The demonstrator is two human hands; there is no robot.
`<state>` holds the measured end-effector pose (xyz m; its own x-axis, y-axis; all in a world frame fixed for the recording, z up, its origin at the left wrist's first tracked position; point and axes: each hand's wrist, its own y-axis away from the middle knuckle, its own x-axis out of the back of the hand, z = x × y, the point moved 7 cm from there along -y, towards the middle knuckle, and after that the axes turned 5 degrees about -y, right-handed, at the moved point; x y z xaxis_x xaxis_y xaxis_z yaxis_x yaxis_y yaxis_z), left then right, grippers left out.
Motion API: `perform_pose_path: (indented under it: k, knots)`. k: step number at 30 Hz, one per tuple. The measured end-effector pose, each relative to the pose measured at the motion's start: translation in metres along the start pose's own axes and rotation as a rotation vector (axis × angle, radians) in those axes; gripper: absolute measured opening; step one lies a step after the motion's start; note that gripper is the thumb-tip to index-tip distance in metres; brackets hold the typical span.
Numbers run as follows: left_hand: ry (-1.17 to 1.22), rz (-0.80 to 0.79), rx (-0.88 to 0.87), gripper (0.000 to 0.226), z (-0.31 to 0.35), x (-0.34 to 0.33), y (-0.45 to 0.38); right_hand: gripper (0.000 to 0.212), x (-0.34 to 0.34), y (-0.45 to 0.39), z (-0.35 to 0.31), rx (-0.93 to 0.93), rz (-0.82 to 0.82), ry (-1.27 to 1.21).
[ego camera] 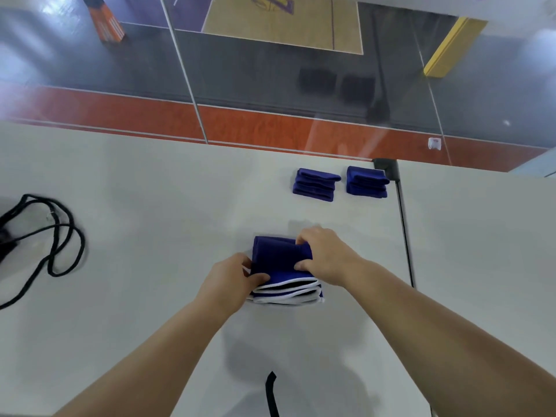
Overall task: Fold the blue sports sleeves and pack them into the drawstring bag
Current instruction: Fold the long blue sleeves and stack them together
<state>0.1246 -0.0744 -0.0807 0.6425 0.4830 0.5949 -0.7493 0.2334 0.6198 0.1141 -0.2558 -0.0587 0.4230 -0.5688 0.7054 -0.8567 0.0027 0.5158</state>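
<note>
On the white counter (pixel 150 182), both my hands' fingers grip the folded blue sleeve (pixel 281 260): left hand (pixel 231 278), right hand (pixel 323 254).

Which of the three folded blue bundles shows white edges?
The blue bundle held by the left hand and right hand; the two far bundles look plain blue.

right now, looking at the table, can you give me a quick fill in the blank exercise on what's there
1. Both hands hold a folded blue sleeve with ____ trim along its near edge.
2. Farther back on the table lie ____ folded blue bundles, side by side.
3. The right hand grips the sleeve's ____ side.
4. The cord at the left is ____ in colour.

Missing words: white; two; right; black
</note>
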Motion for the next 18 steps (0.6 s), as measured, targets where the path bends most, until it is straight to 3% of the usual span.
perform_pose_path:
  k: [7, 11, 18]
  knots:
    - [-0.026, 0.097, -0.010, 0.025, 0.000, -0.004, 0.017, 0.030, -0.008, 0.010, 0.000, 0.053, -0.051, 0.089]
    - [-0.176, 0.145, -0.014, 0.035, -0.005, -0.007, 0.029, 0.022, -0.009, 0.018, -0.004, 0.115, -0.017, 0.040]
    - [-0.320, 0.070, 0.034, 0.040, -0.039, 0.001, 0.062, 0.019, -0.003, 0.042, -0.033, 0.190, 0.075, 0.179]
